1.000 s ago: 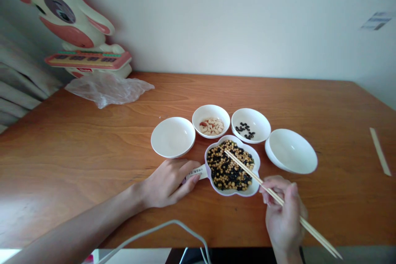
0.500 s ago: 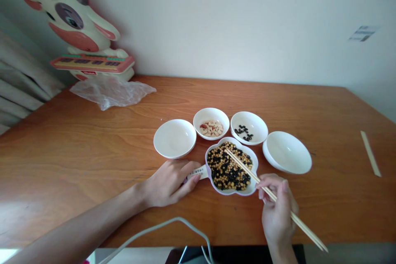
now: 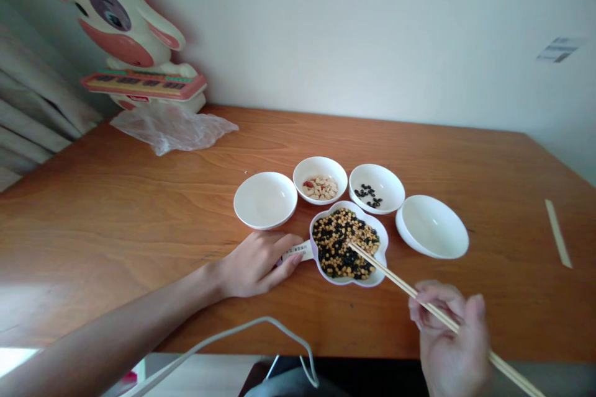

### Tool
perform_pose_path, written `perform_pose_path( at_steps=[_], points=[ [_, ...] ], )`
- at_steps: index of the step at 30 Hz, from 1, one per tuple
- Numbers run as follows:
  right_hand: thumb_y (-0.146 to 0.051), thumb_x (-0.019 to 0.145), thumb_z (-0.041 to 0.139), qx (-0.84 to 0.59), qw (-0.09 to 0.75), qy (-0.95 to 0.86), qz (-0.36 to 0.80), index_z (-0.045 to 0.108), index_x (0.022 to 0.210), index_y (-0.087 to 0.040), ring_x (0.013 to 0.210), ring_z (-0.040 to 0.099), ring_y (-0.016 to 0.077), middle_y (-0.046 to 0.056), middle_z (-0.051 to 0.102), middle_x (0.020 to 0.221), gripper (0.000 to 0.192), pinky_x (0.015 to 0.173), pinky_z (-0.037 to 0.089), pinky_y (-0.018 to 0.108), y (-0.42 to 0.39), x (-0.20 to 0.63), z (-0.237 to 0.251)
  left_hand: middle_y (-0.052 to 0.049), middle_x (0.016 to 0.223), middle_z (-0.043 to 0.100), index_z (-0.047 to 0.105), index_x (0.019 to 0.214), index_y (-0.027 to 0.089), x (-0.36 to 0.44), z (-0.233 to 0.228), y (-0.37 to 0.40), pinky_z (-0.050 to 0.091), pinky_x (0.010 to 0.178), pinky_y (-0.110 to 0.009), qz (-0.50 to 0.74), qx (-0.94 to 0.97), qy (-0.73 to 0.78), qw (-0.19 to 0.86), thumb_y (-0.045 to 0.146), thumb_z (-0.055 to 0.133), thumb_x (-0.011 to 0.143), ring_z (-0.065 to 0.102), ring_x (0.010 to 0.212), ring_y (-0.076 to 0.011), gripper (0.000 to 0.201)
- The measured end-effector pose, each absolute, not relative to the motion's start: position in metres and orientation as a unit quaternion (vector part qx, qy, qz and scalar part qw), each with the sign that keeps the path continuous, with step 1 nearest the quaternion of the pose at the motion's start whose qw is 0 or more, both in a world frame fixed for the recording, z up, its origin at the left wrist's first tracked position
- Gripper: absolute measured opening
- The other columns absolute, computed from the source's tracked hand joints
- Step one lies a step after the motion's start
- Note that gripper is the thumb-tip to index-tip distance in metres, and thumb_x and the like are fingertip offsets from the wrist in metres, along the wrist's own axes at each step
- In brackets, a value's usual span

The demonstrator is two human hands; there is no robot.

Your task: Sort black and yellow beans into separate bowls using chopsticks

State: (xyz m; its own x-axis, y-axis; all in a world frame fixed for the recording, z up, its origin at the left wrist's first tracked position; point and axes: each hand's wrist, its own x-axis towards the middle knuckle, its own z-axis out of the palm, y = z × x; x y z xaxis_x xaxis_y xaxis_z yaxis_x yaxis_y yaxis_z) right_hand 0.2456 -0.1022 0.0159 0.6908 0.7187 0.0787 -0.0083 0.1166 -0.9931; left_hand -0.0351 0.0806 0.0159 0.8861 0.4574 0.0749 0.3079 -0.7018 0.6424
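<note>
My left hand point(image 3: 263, 262) is closed around the labelled handle of a purple-rimmed, flower-shaped dish point(image 3: 382, 223). Mixed black and yellow beans point(image 3: 342, 242) cover the bottom of the dish. In my right hand point(image 3: 451, 329) is a pair of wooden chopsticks point(image 3: 395, 279), held slanting with the tips close together over the beans. Whether the tips pinch a bean is too small to tell. Around the far side of the dish stand white bowls: one with peanut pieces point(image 3: 320, 188), one with several black beans point(image 3: 367, 195), plus a bare left bowl point(image 3: 265, 200) and a bare right bowl point(image 3: 433, 226).
A cow-shaped toy keyboard point(image 3: 144, 84) leans at the back left of the wooden table point(image 3: 139, 211), with a crumpled clear plastic bag point(image 3: 174, 130) before it. A pale flat strip point(image 3: 557, 232) lies far right. A white cable point(image 3: 233, 329) loops at the front edge.
My right hand has moved right and toward me, drawing the chopstick tips a little the same way. My left hand stays on the handle. The view has shifted slightly.
</note>
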Motion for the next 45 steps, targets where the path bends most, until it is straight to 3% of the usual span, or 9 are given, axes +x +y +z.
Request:
perform_pose_path(
  at_steps=[6, 12, 22, 29, 33, 40, 45],
  points=[
    [-0.076, 0.098, 0.036, -0.667, 0.611, -0.334, 0.266, 0.076, 0.066, -0.020, 0.059, 0.060, 0.0179, 0.008, 0.067, 0.063, 0.076, 0.050, 0.046, 0.028, -0.123, 0.255, 0.040, -0.009, 0.104, 0.074, 0.062, 0.124, 0.018, -0.036, 0.014, 0.081, 0.054, 0.085, -0.037, 0.110, 0.916, 0.214, 0.321, 0.031, 0.043, 0.109, 0.072, 0.092, -0.0239, 0.027],
    [-0.079, 0.098, 0.028, -0.696, 0.557, -0.347, 0.291, 0.077, 0.073, -0.020, 0.066, 0.063, 0.0218, 0.011, 0.072, 0.070, 0.081, 0.056, 0.051, 0.032, -0.129, 0.260, 0.035, -0.010, 0.105, 0.074, 0.062, 0.123, 0.018, -0.036, 0.013, 0.081, 0.054, 0.085, -0.036, 0.113, 0.918, 0.212, 0.314, 0.031, 0.043, 0.109, 0.072, 0.093, -0.0241, 0.027],
    [-0.083, 0.095, 0.023, -0.691, 0.584, -0.320, 0.281, 0.075, 0.070, -0.021, 0.063, 0.063, 0.0216, 0.010, 0.070, 0.065, 0.085, 0.053, 0.050, 0.031, -0.111, 0.244, 0.046, -0.009, 0.102, 0.074, 0.061, 0.123, 0.018, -0.035, 0.016, 0.081, 0.053, 0.083, -0.035, 0.118, 0.920, 0.208, 0.309, 0.029, 0.043, 0.109, 0.070, 0.089, -0.0229, 0.025],
    [-0.078, 0.098, 0.034, -0.693, 0.562, -0.371, 0.256, 0.077, 0.072, -0.022, 0.062, 0.066, 0.0203, 0.009, 0.073, 0.067, 0.076, 0.054, 0.054, 0.029, -0.111, 0.246, 0.047, -0.010, 0.104, 0.074, 0.061, 0.124, 0.018, -0.036, 0.015, 0.081, 0.053, 0.085, -0.035, 0.110, 0.920, 0.208, 0.312, 0.029, 0.043, 0.109, 0.071, 0.091, -0.0232, 0.025],
    [-0.081, 0.097, 0.027, -0.696, 0.532, -0.421, 0.236, 0.079, 0.075, -0.022, 0.066, 0.069, 0.0212, 0.010, 0.076, 0.074, 0.081, 0.059, 0.057, 0.030, -0.112, 0.249, 0.051, -0.009, 0.105, 0.074, 0.060, 0.125, 0.018, -0.036, 0.014, 0.081, 0.053, 0.085, -0.035, 0.109, 0.920, 0.211, 0.311, 0.028, 0.044, 0.109, 0.071, 0.092, -0.0235, 0.026],
    [-0.082, 0.097, 0.022, -0.687, 0.539, -0.424, 0.240, 0.075, 0.070, -0.022, 0.059, 0.066, 0.0206, 0.009, 0.072, 0.065, 0.085, 0.053, 0.053, 0.030, -0.097, 0.241, 0.062, -0.010, 0.105, 0.075, 0.061, 0.124, 0.018, -0.035, 0.014, 0.081, 0.054, 0.086, -0.035, 0.114, 0.918, 0.209, 0.316, 0.028, 0.044, 0.109, 0.071, 0.092, -0.0235, 0.025],
    [-0.079, 0.099, 0.016, -0.702, 0.509, -0.426, 0.259, 0.076, 0.078, -0.023, 0.066, 0.069, 0.0213, 0.008, 0.074, 0.072, 0.085, 0.059, 0.054, 0.030, -0.101, 0.245, 0.051, -0.011, 0.108, 0.075, 0.061, 0.127, 0.018, -0.036, 0.014, 0.081, 0.054, 0.087, -0.036, 0.115, 0.919, 0.210, 0.313, 0.029, 0.044, 0.109, 0.072, 0.095, -0.0241, 0.027]
  ],
)
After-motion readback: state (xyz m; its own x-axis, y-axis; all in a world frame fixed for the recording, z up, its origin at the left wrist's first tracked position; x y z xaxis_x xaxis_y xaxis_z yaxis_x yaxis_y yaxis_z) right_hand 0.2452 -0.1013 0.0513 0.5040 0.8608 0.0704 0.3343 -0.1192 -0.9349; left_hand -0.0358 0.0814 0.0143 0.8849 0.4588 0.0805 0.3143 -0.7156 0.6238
